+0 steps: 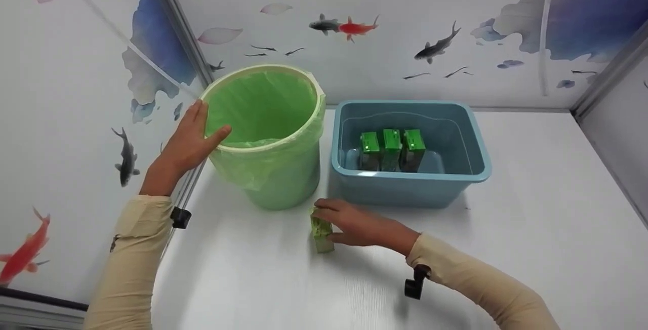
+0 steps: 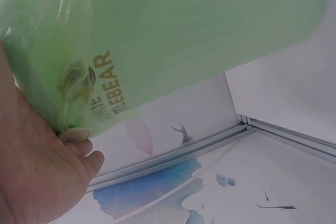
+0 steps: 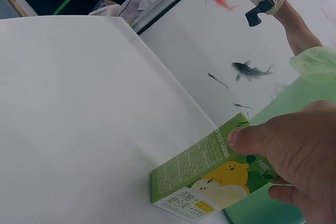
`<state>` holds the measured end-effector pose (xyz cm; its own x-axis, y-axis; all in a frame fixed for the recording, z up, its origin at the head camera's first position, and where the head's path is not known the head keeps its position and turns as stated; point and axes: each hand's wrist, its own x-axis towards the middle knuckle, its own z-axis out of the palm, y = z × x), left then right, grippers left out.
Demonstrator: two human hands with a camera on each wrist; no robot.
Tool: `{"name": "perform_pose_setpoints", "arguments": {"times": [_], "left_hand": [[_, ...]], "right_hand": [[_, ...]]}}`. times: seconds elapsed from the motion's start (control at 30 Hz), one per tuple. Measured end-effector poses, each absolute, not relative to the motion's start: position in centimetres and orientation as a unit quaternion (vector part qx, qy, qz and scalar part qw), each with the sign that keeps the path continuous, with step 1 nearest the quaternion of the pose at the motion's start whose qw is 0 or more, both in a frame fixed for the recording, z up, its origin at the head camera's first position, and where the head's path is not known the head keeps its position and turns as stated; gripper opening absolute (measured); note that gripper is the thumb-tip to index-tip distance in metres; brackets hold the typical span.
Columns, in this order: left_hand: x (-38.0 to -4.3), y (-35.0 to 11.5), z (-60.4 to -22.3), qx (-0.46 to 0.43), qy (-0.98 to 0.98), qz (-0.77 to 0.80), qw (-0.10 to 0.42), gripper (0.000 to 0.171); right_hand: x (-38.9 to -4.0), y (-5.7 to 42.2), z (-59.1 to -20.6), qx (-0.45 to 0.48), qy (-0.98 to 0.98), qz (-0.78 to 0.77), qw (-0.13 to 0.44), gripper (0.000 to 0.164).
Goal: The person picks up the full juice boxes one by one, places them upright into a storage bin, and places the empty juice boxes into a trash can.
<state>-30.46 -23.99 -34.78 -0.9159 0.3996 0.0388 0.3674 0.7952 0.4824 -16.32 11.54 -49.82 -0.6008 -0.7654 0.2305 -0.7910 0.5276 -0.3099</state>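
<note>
My left hand grips the rim of a pale green trash bin on its left side, thumb over the inner edge. The bin is lined with a thin green bag, its top folded down over the outside. In front of the bin, my right hand holds a small green juice carton between thumb and fingers. The right wrist view shows yellow and pale fruit printed on this juice carton, whose lower end is close over the white table.
Right of the bin stands a blue plastic basin. Inside it, three green-topped cartons stand upright in a row. Walls printed with fish enclose the white table at the back, left and right.
</note>
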Motion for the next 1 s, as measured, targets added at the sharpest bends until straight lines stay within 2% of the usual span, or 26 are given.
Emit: {"name": "perform_pose_setpoints", "arguments": {"times": [0.27,0.6,1.0], "left_hand": [[-30.7,-24.1,-34.7,0.204,0.944,0.260,0.027,0.098],[-30.4,-24.2,-35.1,0.204,0.945,0.256,0.023,0.096],[-30.4,-23.9,-34.8,0.209,0.944,0.254,0.024,0.096]], "right_hand": [[-17.1,12.0,-50.3,0.437,-0.871,0.224,0.009,0.054],[-16.7,12.1,-50.9,0.440,-0.867,0.232,0.014,0.054],[-16.8,12.3,-49.8,0.435,-0.863,0.252,0.035,0.055]]}}
